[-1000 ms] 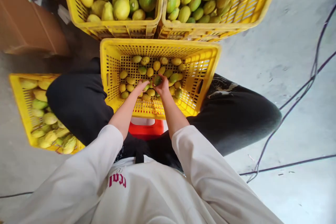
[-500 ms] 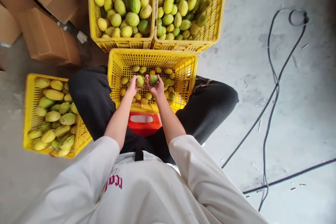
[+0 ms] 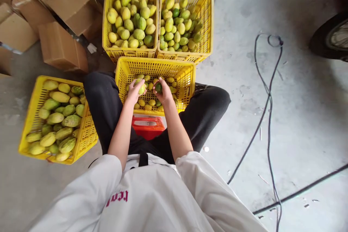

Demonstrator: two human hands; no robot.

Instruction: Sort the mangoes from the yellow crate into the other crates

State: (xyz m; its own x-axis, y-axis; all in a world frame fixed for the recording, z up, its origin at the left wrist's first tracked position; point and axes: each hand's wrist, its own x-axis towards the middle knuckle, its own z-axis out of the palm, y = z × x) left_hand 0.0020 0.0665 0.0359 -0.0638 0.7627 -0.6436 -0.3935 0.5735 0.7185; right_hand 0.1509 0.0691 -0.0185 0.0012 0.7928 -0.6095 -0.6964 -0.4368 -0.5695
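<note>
While I sit over the crate [image 3: 187, 66], my left hand [image 3: 133, 93] grips a yellow fruit [image 3: 141, 87], my right hand [image 3: 164, 94] a green fruit [image 3: 158, 87].

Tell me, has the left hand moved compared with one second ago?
Yes. The left hand rose from the fruit layer in the middle crate and now holds a yellow-green fruit above it.
</note>
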